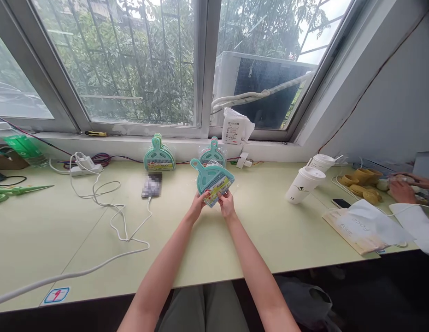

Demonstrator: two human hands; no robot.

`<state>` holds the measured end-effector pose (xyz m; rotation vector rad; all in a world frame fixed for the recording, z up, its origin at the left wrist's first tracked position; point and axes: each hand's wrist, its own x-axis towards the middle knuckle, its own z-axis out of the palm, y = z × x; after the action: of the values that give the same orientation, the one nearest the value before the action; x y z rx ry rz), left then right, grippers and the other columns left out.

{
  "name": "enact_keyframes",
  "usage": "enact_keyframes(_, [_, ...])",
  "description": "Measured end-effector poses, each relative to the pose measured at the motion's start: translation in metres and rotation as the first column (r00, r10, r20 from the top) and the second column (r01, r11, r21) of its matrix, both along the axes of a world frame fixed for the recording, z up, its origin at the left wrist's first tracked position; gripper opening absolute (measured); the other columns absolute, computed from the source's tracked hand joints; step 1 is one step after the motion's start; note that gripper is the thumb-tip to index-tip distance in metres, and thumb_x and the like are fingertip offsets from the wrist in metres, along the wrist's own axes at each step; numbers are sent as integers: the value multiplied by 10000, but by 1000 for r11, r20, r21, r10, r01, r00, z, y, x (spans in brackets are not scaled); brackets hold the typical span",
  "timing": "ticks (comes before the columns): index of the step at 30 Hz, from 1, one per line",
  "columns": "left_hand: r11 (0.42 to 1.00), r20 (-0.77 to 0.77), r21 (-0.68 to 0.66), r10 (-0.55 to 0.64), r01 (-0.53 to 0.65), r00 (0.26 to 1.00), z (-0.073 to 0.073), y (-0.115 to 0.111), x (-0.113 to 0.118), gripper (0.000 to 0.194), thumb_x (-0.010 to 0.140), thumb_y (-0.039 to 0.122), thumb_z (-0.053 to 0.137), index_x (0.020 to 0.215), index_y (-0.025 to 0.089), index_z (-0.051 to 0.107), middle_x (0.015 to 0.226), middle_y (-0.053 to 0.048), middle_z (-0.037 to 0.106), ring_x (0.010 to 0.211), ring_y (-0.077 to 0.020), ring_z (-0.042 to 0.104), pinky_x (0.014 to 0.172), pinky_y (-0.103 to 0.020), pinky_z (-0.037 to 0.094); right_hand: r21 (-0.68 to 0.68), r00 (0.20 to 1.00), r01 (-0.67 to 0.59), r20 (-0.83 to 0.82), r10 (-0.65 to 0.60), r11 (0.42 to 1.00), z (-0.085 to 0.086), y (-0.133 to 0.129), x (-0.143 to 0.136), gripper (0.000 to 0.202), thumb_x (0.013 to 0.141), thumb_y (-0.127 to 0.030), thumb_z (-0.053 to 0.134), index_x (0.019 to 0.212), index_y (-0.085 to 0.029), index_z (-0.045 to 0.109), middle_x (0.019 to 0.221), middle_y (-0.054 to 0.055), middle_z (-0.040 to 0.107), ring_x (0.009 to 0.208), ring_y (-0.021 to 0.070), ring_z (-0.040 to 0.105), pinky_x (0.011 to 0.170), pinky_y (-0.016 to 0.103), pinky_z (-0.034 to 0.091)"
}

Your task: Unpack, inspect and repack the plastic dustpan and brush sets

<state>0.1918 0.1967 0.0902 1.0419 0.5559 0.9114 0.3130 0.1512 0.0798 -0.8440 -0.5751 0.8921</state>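
Pale green tabletop [269,230] with bare surface on both sides of the forearms and between the hands and its near edge. At the right edge, another person's hand [402,190] and white sleeve [416,226] are cut off by the frame. The label print on the packaged teal plastic dustpan-and-brush set [212,180] is too small to read. The left hand [197,205] and right hand [227,204] pinch the set's lower edge from either side, holding it tilted just above the tabletop. Two more teal sets [159,157] lean against the windowsill behind.
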Motion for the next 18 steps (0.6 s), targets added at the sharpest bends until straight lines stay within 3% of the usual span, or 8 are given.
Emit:
enact_keyframes(7, [995,-78,-44,86,-89,993,-14,8,5,534,639,455,715,1069,187,548,1071,-84,660,952,-239,638,755,-353,533,-55,999,36,24,-34,998,-2,6,-2,409,604,-261,742,976,-208,581,997,42,672,896,184,651,779,341,562])
enact_keyframes(10, [995,-149,-8,99,-101,984,-14,16,-3,524,634,451,712,1065,211,537,1038,-71,664,893,-237,652,670,-345,546,-143,990,-109,77,121,984,0,5,7,352,634,-297,715,952,-202,598,1022,51,673,907,196,651,751,362,566])
enact_keyframes(12, [994,-160,7,105,-105,982,-10,21,-12,523,652,435,697,1100,230,523,1047,-69,663,855,-233,662,651,-351,552,-237,953,-239,128,274,942,1,1,19,304,695,-348,660,950,-190,614,1023,71,676,905,216,654,728,398,566])
enact_keyframes(13, [995,-152,-3,103,-104,983,-8,24,-17,531,664,422,686,1130,239,510,1056,-70,662,832,-232,668,645,-359,555,-281,939,-240,175,296,929,2,-1,24,291,731,-360,619,966,-189,621,1010,77,680,890,223,657,717,417,563])
enact_keyframes(14, [995,-137,-26,92,-97,986,-6,26,-22,542,675,408,674,1160,244,494,1064,-75,661,807,-233,673,639,-370,558,-307,931,-178,255,261,935,3,-4,30,281,761,-345,580,993,-195,625,1002,79,682,882,225,657,720,431,558])
enact_keyframes(16, [993,-99,-91,71,-80,993,-3,31,-29,562,695,387,653,1205,241,469,1066,-90,661,775,-240,680,628,-384,562,-244,853,83,520,58,966,3,-9,36,301,779,-241,541,1067,-235,627,1073,72,666,970,228,632,811,453,526])
enact_keyframes(18, [982,-79,-163,79,-91,994,-1,34,-34,562,704,365,644,1215,210,469,1038,-109,668,775,-246,681,627,-377,564,-45,605,317,779,-166,947,4,-12,35,424,754,-107,531,1122,-297,623,1236,42,596,1179,228,519,981,469,417])
